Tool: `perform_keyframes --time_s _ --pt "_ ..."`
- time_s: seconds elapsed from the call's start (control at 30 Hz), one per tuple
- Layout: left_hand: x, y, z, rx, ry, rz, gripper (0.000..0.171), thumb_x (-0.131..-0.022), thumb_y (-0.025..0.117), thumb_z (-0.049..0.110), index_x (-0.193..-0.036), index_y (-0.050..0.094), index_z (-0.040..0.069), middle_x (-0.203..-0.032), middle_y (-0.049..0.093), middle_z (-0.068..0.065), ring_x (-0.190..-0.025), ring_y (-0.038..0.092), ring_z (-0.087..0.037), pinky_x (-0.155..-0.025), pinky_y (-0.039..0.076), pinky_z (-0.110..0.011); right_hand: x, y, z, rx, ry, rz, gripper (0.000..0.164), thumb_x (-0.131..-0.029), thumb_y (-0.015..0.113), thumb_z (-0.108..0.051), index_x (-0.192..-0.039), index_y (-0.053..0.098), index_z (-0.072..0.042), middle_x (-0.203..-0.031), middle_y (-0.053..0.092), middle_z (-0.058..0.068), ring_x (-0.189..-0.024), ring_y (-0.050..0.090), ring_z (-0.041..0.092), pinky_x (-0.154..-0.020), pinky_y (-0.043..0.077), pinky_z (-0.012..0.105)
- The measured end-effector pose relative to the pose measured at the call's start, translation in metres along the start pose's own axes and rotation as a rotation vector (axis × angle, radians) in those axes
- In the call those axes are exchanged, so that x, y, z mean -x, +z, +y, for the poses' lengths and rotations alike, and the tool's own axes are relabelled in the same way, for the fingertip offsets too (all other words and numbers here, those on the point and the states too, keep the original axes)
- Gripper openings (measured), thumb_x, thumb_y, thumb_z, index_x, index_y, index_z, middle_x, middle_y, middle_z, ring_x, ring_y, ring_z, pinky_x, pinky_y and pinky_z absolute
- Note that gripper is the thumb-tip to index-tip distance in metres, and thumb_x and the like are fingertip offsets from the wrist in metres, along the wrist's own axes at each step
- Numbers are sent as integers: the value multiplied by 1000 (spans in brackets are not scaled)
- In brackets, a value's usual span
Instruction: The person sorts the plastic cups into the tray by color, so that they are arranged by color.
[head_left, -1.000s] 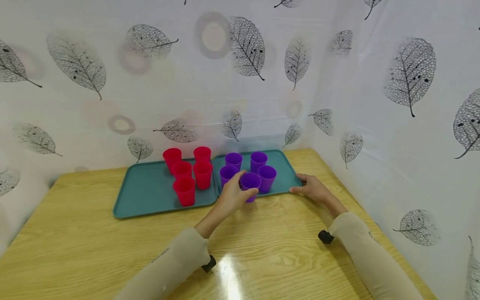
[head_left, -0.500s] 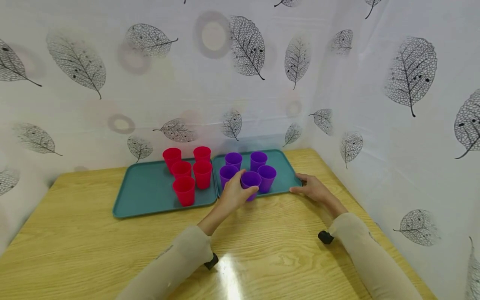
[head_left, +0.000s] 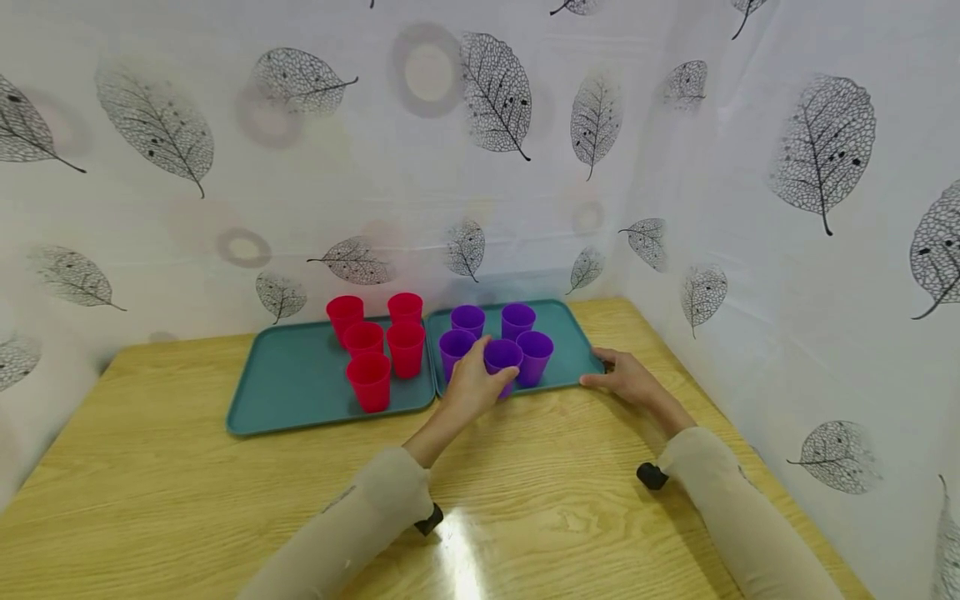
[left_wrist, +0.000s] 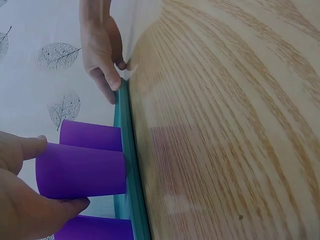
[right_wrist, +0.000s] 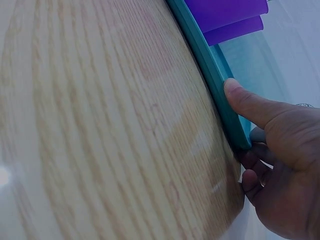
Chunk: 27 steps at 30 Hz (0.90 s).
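Observation:
A purple cup is upright in my left hand, gripped between thumb and fingers. It stands at the front edge of the right teal tray; in the left wrist view its base meets the tray's rim. Several other purple cups stand upright behind and beside it on that tray. My right hand pinches the tray's front right corner, the thumb on the rim, as the right wrist view hand also shows. The left fingers partly hide the cup behind them.
To the left, a second teal tray adjoins the first and bears several upright red cups on its right half. Both trays lie at the back of the wooden table. A leaf-patterned sheet rises behind and to the right.
My left hand has moved slightly forward and right with the purple cup, which now sits lower and closer to the other purple cups. The right hand has kept its hold on the tray.

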<state>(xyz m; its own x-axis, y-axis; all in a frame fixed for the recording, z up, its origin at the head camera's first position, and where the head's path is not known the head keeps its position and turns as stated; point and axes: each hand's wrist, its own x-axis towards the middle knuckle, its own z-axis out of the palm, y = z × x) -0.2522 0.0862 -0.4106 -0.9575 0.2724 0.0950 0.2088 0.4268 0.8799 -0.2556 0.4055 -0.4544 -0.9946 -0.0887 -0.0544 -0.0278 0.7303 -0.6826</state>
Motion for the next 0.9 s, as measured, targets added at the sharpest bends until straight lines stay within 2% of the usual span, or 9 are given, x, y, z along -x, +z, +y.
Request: perform_keyframes --time_s 0.23,0.57,0.9 --pt "0 4 0 19 6 40 75 -95 77 25 -155 40 0 -153 49 -24 -140 48 -39 -115 42 -53 0 0 2 -16 -24 9 81 -96 77 -27 -151 36 15 -155 37 35 -145 33 51 -121 27 57" --pt "-4 9 1 17 -7 94 76 -95 77 23 -155 39 -4 -154 48 -24 -143 45 -39 -118 38 -51 0 1 2 -28 -13 7 81 -95 78 -27 -152 36 14 -155 37 35 -144 34 51 -120 28 57" --pt "-5 13 -2 12 -18 89 77 -96 77 24 -156 37 -4 -154 47 -24 -143 43 -41 -118 38 -52 0 0 2 -22 -14 7 83 -94 78 -28 -152 35 13 -156 36 35 -145 33 51 -120 28 57"
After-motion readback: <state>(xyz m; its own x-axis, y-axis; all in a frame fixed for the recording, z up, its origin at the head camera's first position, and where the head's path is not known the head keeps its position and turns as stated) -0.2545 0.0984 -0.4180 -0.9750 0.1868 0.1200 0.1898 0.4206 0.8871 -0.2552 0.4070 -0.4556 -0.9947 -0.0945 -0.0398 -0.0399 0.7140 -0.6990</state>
